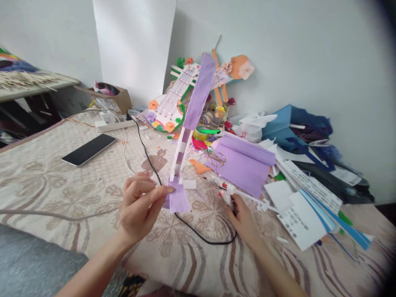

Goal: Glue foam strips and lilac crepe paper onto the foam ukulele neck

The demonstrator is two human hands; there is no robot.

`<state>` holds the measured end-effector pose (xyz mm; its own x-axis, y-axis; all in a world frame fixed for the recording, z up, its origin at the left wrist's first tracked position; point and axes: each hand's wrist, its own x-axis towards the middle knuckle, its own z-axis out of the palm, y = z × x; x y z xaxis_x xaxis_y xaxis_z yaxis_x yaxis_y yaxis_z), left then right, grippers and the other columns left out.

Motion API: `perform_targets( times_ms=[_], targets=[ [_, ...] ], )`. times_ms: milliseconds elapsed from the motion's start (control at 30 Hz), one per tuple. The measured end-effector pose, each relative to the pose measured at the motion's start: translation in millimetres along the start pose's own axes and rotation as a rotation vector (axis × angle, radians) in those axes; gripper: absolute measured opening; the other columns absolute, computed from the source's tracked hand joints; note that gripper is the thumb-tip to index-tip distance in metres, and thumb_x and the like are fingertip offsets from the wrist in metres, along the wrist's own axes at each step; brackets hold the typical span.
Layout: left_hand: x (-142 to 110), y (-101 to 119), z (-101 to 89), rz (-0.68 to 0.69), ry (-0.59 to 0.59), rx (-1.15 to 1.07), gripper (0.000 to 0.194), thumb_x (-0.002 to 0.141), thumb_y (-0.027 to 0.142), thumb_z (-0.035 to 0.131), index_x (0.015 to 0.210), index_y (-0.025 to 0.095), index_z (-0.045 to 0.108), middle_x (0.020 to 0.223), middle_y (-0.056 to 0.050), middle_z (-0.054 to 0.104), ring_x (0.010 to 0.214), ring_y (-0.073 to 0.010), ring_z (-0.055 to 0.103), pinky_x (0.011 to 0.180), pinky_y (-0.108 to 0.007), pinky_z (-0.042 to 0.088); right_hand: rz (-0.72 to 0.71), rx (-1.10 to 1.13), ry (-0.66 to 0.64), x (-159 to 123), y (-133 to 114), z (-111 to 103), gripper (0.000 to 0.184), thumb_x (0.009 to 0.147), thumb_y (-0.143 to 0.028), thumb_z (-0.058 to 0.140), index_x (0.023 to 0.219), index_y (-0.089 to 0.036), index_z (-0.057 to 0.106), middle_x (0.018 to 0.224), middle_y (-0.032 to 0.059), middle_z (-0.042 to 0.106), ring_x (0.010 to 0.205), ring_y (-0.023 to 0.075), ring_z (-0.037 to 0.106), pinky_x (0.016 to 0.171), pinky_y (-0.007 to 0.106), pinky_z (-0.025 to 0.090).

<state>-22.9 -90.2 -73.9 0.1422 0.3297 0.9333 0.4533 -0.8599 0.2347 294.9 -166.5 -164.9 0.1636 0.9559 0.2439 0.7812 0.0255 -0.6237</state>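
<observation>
My left hand (pixel 139 206) pinches the lower end of a purple crepe paper strip (pixel 200 95) between thumb and fingers. The strip stands up at a slant over the table, backed in its middle by a narrow white cardboard frame (pixel 176 161) that has gaps along it. Below the fingertips a loose purple flap hangs down. To the right, my right hand (pixel 243 218) is wrapped round the handle of a white glue gun (pixel 228 197). A small red light glows on its body, and the nozzle points left toward the strip without touching it.
A black cord (pixel 204 241) loops across the cloth near my hands. Scissors (pixel 216 158) lie on a purple crepe sheet (pixel 238 169). Decorated paper guitars (pixel 168 103) lean at the back. A phone (pixel 89 149) rests left; cardboard scraps (pixel 305 222) pile up right.
</observation>
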Motion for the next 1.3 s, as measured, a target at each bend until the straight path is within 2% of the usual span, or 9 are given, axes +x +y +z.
perform_targets(
  times_ms=[267,467,567,667,700,800,900,1100,1300],
  targets=[
    [-1.8,1.5,-1.8,-0.01,0.003,-0.009,0.02,0.089,0.008,0.063,0.1,0.022,0.07,0.078,0.001,0.052,0.075,-0.013,0.053,0.088,-0.037,0.052,-0.002,0.018,0.032,-7.6,10.7,9.0,0.043,0.093,-0.043,0.052,0.129,-0.019,0.049,0.12,0.0155,0.066,0.108,0.0302,0.066,0.092,0.05,0.054],
    [-5.6,1.3,-2.8,-0.039,0.008,-0.026,0.023,0.087,0.005,0.064,0.101,0.021,0.071,0.078,0.0,0.053,0.077,-0.0137,0.054,0.089,-0.038,0.051,-0.044,-0.006,0.092,-13.9,1.0,3.2,0.046,0.095,-0.04,0.052,0.136,-0.02,0.044,0.127,0.0159,0.061,0.11,0.028,0.064,0.092,0.049,0.054],
    [-7.1,1.5,-3.5,-0.048,0.015,-0.022,0.023,0.086,0.005,0.065,0.101,0.022,0.07,0.078,0.001,0.053,0.077,-0.0137,0.054,0.091,-0.039,0.052,-0.093,-0.083,0.253,-23.5,-10.8,-2.8,0.032,0.095,-0.037,0.055,0.122,-0.02,0.052,0.113,0.0129,0.062,0.103,0.0278,0.062,0.087,0.049,0.053],
    [-8.7,1.5,-4.0,-0.05,0.013,-0.024,0.024,0.086,0.006,0.064,0.102,0.023,0.07,0.078,0.001,0.052,0.077,-0.0136,0.054,0.091,-0.039,0.052,-0.209,-0.08,0.355,-35.8,-29.6,-6.4,0.009,0.094,-0.026,0.056,0.101,-0.021,0.056,0.093,0.0065,0.06,0.087,0.0232,0.061,0.076,0.04,0.054],
    [-9.1,1.5,-4.1,-0.049,0.012,-0.025,0.024,0.086,0.005,0.064,0.102,0.023,0.07,0.078,0.001,0.052,0.077,-0.0135,0.054,0.091,-0.039,0.052,-0.259,-0.047,0.327,-38.5,-38.1,-6.6,0.006,0.094,-0.021,0.055,0.099,-0.022,0.057,0.09,0.0051,0.06,0.085,0.0216,0.061,0.074,0.037,0.053],
    [-10.2,1.1,-4.3,-0.04,0.016,-0.026,0.024,0.086,0.005,0.064,0.102,0.022,0.07,0.078,0.001,0.052,0.077,-0.0136,0.054,0.09,-0.039,0.051,-0.395,0.075,0.187,-35.3,-69.3,-4.4,0.015,0.093,-0.012,0.054,0.103,-0.023,0.059,0.094,0.0054,0.063,0.09,0.0206,0.063,0.077,0.035,0.054],
    [-11.7,0.7,-4.6,-0.039,0.015,-0.028,0.023,0.086,0.006,0.065,0.102,0.022,0.071,0.078,0.0,0.053,0.078,-0.0141,0.054,0.089,-0.039,0.051,-0.392,0.23,0.064,-12.1,-103.2,1.1,0.018,0.093,-0.011,0.053,0.104,-0.024,0.059,0.097,0.0046,0.064,0.093,0.0192,0.063,0.082,0.035,0.053],
    [-13.9,3.2,-5.5,-0.048,0.013,-0.014,0.022,0.087,0.006,0.064,0.099,0.023,0.071,0.076,0.001,0.054,0.077,-0.0141,0.055,0.088,-0.037,0.052,-0.254,0.529,0.019,42.3,-151.9,11.3,0.009,0.094,-0.019,0.056,0.099,-0.024,0.062,0.093,0.003,0.065,0.088,0.018,0.064,0.077,0.033,0.053],
    [-8.6,9.5,-7.1,-0.032,0.013,-0.007,0.016,0.09,0.008,0.061,0.094,0.021,0.069,0.073,0.002,0.053,0.073,-0.0121,0.055,0.086,-0.035,0.052,-0.533,0.47,0.044,43.2,-164.9,5.7,0.023,0.09,-0.01,0.055,0.107,-0.025,0.059,0.101,0.0042,0.064,0.099,0.0193,0.061,0.089,0.037,0.05]
  ],
)
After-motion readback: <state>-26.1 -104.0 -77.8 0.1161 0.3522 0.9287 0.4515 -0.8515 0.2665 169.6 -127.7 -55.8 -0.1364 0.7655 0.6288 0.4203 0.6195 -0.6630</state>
